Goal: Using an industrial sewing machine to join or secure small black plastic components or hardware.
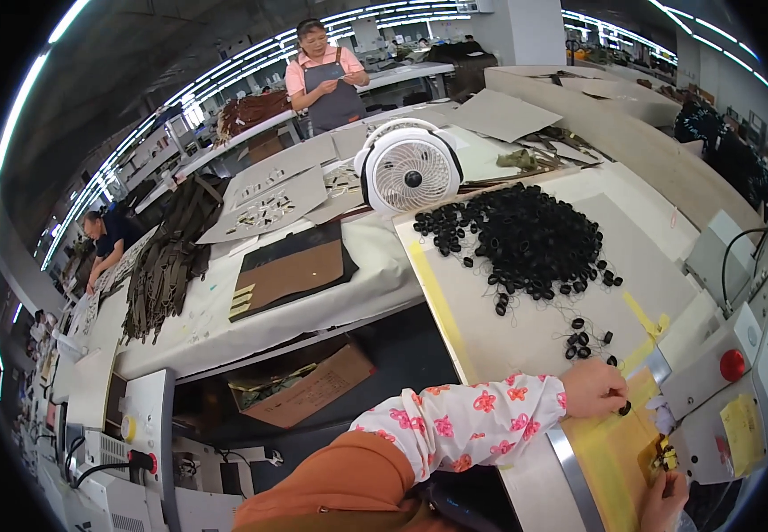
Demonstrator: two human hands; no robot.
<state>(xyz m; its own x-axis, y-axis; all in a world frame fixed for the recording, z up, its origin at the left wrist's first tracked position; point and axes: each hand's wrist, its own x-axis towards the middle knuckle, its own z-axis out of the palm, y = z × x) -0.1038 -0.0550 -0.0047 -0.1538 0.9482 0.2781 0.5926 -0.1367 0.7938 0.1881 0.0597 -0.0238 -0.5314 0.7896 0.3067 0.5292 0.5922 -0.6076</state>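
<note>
Two bare hands of mine are at the right of the view, one above the other. My left arm comes up from the lower edge in an orange garment (335, 483), then slants across to the right in a white sleeve with pink and orange flowers (481, 417). Its cuff ends at the wrist, and the left hand (592, 388) hangs over a yellow covered strip (599, 436), knuckles up, palm turned down. Its fingers are curled and drawn together, pinching a small black oval ring (624, 408) at their tips.

My right hand (663, 503) is lower, cut by the lower right rim, its fingers pointing up towards a small yellow-and-black machine fitting (665, 456). They are bent close to its lower end; I cannot tell whether they press together or grip anything.

Beyond my left hand, a few loose black rings (582, 338) with thin threads lie on a pale grey board (490, 350) on the tabletop. Farther off on the same board is a large heap of black rings (535, 235), and just beyond its left side stands a round white fan (412, 176).
</note>
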